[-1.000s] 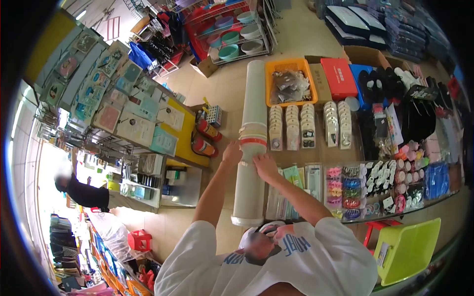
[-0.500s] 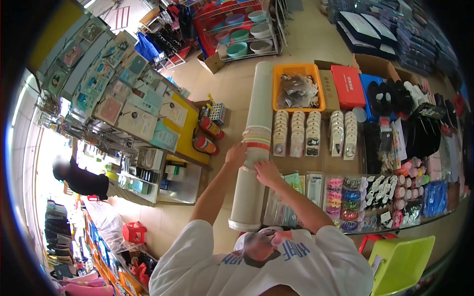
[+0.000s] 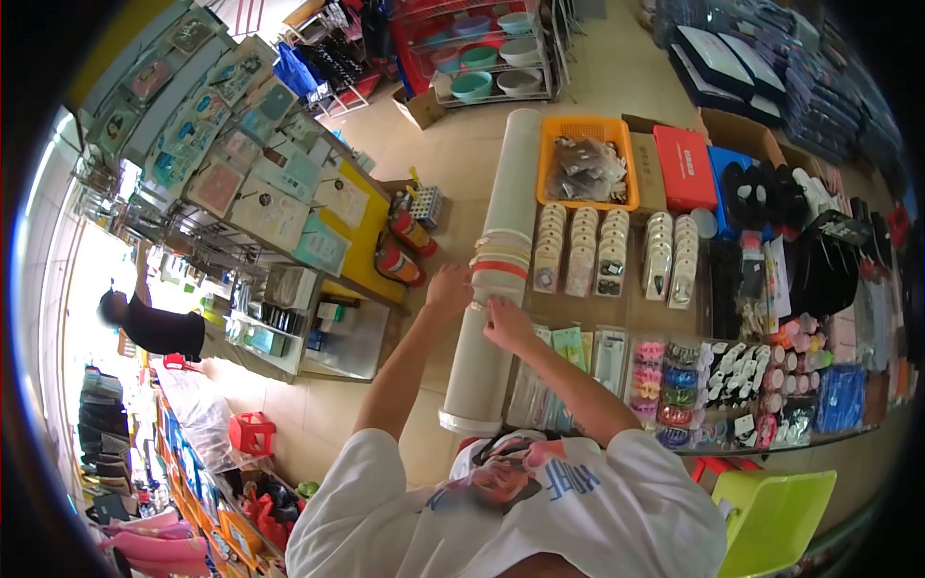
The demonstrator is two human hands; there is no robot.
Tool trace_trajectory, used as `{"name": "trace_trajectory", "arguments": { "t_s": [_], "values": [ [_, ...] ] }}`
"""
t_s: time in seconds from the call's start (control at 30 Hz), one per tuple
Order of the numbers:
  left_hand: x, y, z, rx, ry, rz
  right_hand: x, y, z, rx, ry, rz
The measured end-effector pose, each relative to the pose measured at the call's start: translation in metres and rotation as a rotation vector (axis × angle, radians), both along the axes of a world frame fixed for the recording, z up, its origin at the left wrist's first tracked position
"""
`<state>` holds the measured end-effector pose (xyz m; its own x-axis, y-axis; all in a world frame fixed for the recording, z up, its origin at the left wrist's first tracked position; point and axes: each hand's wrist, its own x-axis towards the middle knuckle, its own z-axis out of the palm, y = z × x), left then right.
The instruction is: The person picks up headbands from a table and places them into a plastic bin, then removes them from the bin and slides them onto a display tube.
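Right hand (image 3: 508,328) has shifted farther over the pale tube (image 3: 479,371), just below its red band (image 3: 501,268). The tube's long axis runs away from the person along the desk (image 3: 597,314) — left hand (image 3: 446,292) at its left edge, right hand nearer its midline. Fingers curl; whether either grip pinches cannot be told.

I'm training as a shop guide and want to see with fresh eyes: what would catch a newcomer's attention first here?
Probably the long pale tube along the left edge of the goods table, with a red band near its middle and both hands at it. Next, the orange basket of packets, right of the tube's far end. The lime-green bin at lower right also stands out.
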<state>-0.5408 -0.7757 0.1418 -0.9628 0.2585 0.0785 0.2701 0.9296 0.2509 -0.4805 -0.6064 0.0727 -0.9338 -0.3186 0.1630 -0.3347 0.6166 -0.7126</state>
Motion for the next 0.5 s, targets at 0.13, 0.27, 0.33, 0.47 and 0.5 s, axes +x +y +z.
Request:
{"name": "trace_trajectory", "arguments": {
  "t_s": [0.13, 0.27, 0.33, 0.47, 0.5],
  "values": [
    [0.015, 0.004, 0.024, 0.102, 0.024, -0.041, -0.011, 0.002, 0.005, 0.035, -0.112, 0.060],
    [0.017, 0.010, 0.042, 0.159, -0.027, -0.049, -0.014, -0.006, 0.005, 0.179, 0.084, 0.014],
    [0.016, 0.011, 0.045, 0.169, 0.025, -0.060, -0.016, -0.005, 0.008, 0.212, 0.127, 0.052],
    [0.027, 0.016, 0.076, 0.274, 0.013, 0.044, -0.007, -0.008, 0.021, 0.291, 0.066, 0.143],
    [0.034, 0.018, 0.083, 0.278, -0.001, 0.099, -0.006, -0.010, 0.024, 0.291, 0.024, 0.166]
  ]
}}
